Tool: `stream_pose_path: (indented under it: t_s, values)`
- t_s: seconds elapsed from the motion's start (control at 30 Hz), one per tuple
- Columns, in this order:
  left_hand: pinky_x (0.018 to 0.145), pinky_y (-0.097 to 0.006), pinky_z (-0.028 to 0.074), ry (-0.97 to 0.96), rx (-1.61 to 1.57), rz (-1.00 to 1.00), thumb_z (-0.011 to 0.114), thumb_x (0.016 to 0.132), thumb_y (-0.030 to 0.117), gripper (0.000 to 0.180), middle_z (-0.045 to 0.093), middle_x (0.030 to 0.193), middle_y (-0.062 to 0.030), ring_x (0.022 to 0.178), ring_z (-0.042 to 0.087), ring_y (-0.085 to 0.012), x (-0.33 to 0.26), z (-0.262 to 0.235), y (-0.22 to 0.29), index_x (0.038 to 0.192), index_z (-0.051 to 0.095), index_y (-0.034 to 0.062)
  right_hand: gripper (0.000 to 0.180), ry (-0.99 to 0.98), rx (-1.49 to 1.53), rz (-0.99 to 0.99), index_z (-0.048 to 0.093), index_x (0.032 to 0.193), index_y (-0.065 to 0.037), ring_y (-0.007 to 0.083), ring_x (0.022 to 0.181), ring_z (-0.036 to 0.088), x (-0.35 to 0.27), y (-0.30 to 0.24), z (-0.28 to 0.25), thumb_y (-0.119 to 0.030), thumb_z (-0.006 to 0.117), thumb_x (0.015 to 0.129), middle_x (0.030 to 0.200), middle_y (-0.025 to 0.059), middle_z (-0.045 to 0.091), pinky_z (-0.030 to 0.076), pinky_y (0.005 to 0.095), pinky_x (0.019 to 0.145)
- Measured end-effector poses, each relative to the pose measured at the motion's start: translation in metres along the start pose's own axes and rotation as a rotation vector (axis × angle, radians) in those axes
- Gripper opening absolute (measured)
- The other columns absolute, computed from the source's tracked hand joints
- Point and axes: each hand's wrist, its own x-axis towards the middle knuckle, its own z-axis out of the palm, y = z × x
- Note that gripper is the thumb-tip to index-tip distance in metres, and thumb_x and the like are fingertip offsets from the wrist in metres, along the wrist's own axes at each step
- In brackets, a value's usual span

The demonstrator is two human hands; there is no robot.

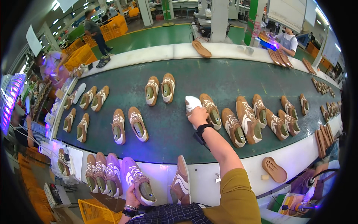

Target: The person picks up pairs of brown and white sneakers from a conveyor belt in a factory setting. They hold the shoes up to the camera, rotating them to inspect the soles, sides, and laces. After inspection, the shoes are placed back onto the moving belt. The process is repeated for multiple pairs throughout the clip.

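My left hand [131,197] is closed around a tan sneaker [140,181] with white stripes and laces at the near edge of the belt, purple light falling on its toe. Stretched out over the green belt, my right hand [198,116] grips another shoe [191,104]; its white front part shows and the hand covers much of the rest. Right beside that hand stands a tan sneaker [210,110]. A single sneaker [181,181] rests on its side on the white ledge. Several more sneakers [106,175] stand in a row left of my left hand.
Pairs of sneakers [160,89] are spread along the green conveyor belt [164,127]. Loose brown soles [274,169] lie on the white ledges. An orange crate [97,212] is below the near ledge. Other people [287,42] are at the line's far side and ends.
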Motion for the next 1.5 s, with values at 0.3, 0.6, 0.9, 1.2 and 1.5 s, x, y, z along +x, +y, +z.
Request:
stream_pose_path:
  t_s: [0.3, 0.6, 0.9, 1.2, 1.5]
  values:
    - [0.091, -0.045, 0.046, -0.147, -0.053, 0.083, 0.052, 0.080, 0.032, 0.053, 0.056, 0.114, -0.0177, 0.102, 0.057, -0.0320, 0.010, 0.014, 0.018, 0.121, 0.047, -0.0005, 0.032, -0.899, 1.778, 0.262, 0.055, 0.111, 0.004, 0.0201, 0.093, 0.062, -0.144, 0.004, -0.043, -0.019, 0.057, 0.088, 0.106, 0.0116, 0.061, 0.051, 0.0353, 0.083]
    - [0.078, -0.047, 0.051, -0.369, 0.036, 0.136, 0.058, 0.066, 0.055, 0.076, 0.057, 0.105, -0.0215, 0.087, 0.061, -0.0346, -0.021, 0.074, 0.055, 0.115, 0.050, -0.0028, 0.031, -0.618, 1.276, 0.193, 0.052, 0.114, -0.005, 0.0160, 0.074, 0.062, -0.215, 0.010, -0.067, -0.028, 0.046, 0.094, 0.091, 0.0085, 0.063, 0.051, 0.0338, 0.064]
    - [0.078, -0.048, 0.051, -0.354, 0.052, 0.015, 0.053, 0.065, 0.061, 0.085, 0.057, 0.106, -0.0243, 0.089, 0.060, -0.0373, -0.015, 0.086, 0.025, 0.117, 0.048, -0.0059, 0.055, 0.030, 0.359, 0.055, 0.051, 0.107, 0.002, 0.0378, 0.093, 0.060, -0.011, 0.095, -0.045, -0.031, 0.068, 0.068, 0.097, 0.0253, 0.062, 0.047, 0.0405, 0.080]
    - [0.101, -0.042, 0.038, -0.386, 0.104, -0.119, 0.062, 0.063, 0.026, 0.076, 0.050, 0.126, -0.0180, 0.112, 0.052, -0.0305, -0.023, 0.092, 0.021, 0.131, 0.039, -0.0013, 0.057, -0.087, 0.418, 0.140, 0.058, 0.094, 0.009, 0.0360, 0.088, 0.062, 0.017, 0.127, -0.009, -0.027, 0.077, 0.054, 0.093, 0.0268, 0.063, 0.048, 0.0386, 0.077]
    - [0.094, -0.046, 0.044, -0.600, 0.096, -0.279, 0.053, 0.060, 0.031, 0.085, 0.045, 0.125, -0.0298, 0.109, 0.053, -0.0390, -0.011, 0.095, 0.011, 0.134, 0.031, -0.0023, 0.045, -0.417, 1.705, 0.302, 0.054, 0.114, -0.001, 0.0196, 0.098, 0.058, -0.166, 0.124, -0.046, -0.019, 0.065, 0.074, 0.107, 0.0065, 0.061, 0.045, 0.0322, 0.086]
